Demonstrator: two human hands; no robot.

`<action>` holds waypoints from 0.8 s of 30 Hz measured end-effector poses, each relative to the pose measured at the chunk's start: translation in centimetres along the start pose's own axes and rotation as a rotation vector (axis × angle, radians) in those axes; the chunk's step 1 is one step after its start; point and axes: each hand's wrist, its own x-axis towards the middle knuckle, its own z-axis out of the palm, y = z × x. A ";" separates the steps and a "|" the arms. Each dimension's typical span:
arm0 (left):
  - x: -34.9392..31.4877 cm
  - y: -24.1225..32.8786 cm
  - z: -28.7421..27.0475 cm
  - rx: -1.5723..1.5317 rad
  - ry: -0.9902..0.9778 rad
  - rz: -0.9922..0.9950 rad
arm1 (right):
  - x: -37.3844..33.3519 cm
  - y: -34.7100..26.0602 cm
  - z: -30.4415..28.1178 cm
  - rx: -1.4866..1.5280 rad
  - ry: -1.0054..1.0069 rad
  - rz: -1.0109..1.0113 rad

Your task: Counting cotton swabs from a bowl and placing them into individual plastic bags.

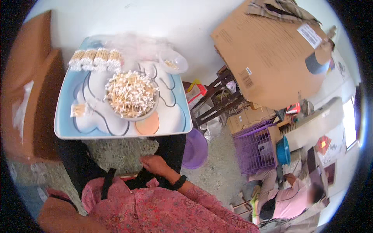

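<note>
My right hand (157, 166) rests low over my lap, just below the near edge of the tray table, with its fingers curled in and nothing showing in them. A dark band circles that wrist. My left hand is out of view; a bare part of my left arm (58, 213) shows at the lower left. On the blue and white tray table (89, 128) stands a round bowl (149, 113) heaped with loose cotton swabs (130, 93). Bundles of cotton swabs (95, 59) lie in a row at the far left. A small bundle (79, 110) sits near the left edge.
Clear plastic bags (136, 46) and a translucent container (173, 62) with a few swabs lie at the tray's back. A brown chair (35, 101) stands left. To the right are a purple basin (194, 149), a large cardboard sheet (268, 54), a purple cage (254, 147) and another person (289, 202).
</note>
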 end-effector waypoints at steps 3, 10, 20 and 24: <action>-9.6 1.9 1.7 0.206 -0.100 -0.481 | 0.9 -2.4 -1.5 0.022 -0.048 -0.009; -23.7 -1.8 0.6 1.384 0.784 -1.645 | 0.0 -0.9 -0.8 0.030 -0.114 0.098; -34.0 -5.6 -1.7 2.126 1.423 -1.276 | 1.1 0.1 0.0 0.024 -0.090 -0.070; -32.2 -5.0 -3.8 1.884 1.591 -1.469 | 1.2 -0.6 -0.9 0.021 -0.176 -0.028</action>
